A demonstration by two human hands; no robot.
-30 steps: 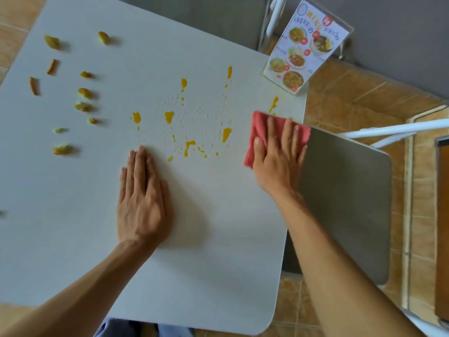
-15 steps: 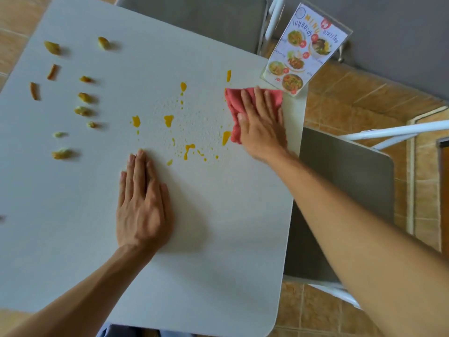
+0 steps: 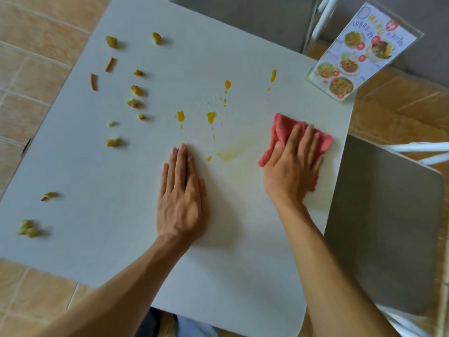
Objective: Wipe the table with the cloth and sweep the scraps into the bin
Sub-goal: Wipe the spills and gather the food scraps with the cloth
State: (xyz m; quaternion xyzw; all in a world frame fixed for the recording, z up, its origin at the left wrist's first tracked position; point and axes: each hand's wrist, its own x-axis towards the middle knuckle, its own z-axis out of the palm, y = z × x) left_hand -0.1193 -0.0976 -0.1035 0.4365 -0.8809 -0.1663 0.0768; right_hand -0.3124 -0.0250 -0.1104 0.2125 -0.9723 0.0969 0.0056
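A pale square table fills the view. My right hand presses flat on a crumpled red cloth near the table's right edge. My left hand lies flat on the table's middle, fingers together, holding nothing. Orange sauce drops dot the surface beyond my left hand, and a pale yellow smear runs between my hands. Several yellow and orange food scraps lie scattered over the table's left part, with a greenish clump near the left front edge. No bin is in view.
A clear stand with a picture menu sits at the table's far right corner. A grey chair seat stands right of the table, another grey chair at the far side. The floor is tan tile.
My right hand dragged the cloth from the far right corner back toward me and to the right, wiping away several drops and leaving a yellow smear. The left hand stayed put.
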